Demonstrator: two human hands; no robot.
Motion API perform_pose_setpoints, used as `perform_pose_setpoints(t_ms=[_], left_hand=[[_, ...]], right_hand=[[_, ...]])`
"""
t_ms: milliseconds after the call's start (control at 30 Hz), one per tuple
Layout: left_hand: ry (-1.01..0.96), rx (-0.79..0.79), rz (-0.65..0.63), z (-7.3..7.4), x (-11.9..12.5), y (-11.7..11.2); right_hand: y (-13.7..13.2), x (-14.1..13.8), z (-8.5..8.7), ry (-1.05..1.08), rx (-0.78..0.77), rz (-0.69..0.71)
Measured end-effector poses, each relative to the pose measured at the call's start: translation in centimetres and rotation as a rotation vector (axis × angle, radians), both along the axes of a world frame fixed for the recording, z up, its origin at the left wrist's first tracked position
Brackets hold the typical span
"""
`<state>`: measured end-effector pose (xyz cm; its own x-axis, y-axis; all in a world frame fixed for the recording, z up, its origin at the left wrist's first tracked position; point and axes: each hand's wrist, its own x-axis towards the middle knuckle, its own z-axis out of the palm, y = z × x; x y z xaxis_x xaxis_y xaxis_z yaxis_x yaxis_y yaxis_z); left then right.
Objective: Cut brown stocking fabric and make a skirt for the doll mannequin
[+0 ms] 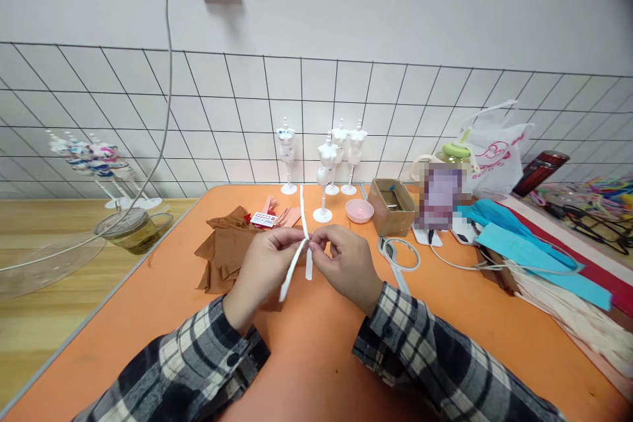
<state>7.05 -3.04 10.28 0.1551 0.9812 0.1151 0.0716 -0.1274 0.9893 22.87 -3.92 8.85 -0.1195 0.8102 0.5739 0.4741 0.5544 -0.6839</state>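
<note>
Both my hands meet over the middle of the orange table, pinching a narrow white strip (291, 271). My left hand (270, 252) grips it between thumb and fingertips. Close beside it, my right hand (346, 260) pinches the same spot, its fingertips nearly touching the left ones. One end of the strip hangs toward me, a short piece points down between the hands, and a length runs back across the table. Whether it is knotted or folded at the fingertips is too small to tell. Brown fabric (222, 254) lies under and left of my left hand.
Several small white mannequins (327, 161) stand at the back, near a pink bowl (359, 210) and a cardboard box (391, 208). A tape roll (401, 254) lies right of my hand. Blue fabric (539, 257) and a cable cover the right side. A glass cup (129, 231) stands left.
</note>
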Motion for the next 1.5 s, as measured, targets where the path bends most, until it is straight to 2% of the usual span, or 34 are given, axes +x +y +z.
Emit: perform_pose_setpoints(t_ms=[67, 167, 333, 567, 767, 900, 1067, 1200, 1267, 1333, 1500], left_hand=[[-0.070, -0.044, -0.043, -0.2, 0.0, 0.1], [-0.104, -0.069, -0.060, -0.5, -0.1, 0.3], [-0.021, 0.009, -0.035, -0.8, -0.2, 0.6], [0.164, 0.136, 0.059, -0.3, 0.1, 0.0], [0.308, 0.215, 0.056, 0.3, 0.0, -0.3], [0.335, 0.210, 0.036, 0.7, -0.1, -0.4], [0.185, 0.125, -0.015, 0.0, -0.2, -0.1], [-0.189, -0.022, -0.047, -0.4, 0.4, -0.1], [-0.329, -0.091, -0.060, -0.3, 0.7, -0.1], [-0.369, -0.138, -0.082, -0.1, 0.7, -0.3], [-0.292, -0.087, -0.052, 0.6, 0.3, -0.5]], right_hand=[[0.0, 0.2, 0.0, -0.040, 0.092, 0.000], [0.1, 0.5, 0.1, -0.063, 0.097, -0.003], [0.2, 0.4, 0.2, -0.040, 0.057, -0.031], [-0.1, -0.1, 0.0, -0.076, 0.080, -0.053], [-0.1, -0.1, -0.5, -0.046, 0.120, -0.145], [0.1, 0.1, -0.5, -0.021, 0.133, -0.092], [0.1, 0.3, -0.7, -0.136, 0.316, -0.076], [-0.1, 0.4, -1.1, -0.273, 0.511, -0.076], [-0.1, 0.3, -1.2, -0.285, 0.547, -0.062], [-0.1, 0.1, -1.2, -0.195, 0.469, -0.059], [-0.1, -0.5, -1.2, 0.128, 0.063, 0.034]])
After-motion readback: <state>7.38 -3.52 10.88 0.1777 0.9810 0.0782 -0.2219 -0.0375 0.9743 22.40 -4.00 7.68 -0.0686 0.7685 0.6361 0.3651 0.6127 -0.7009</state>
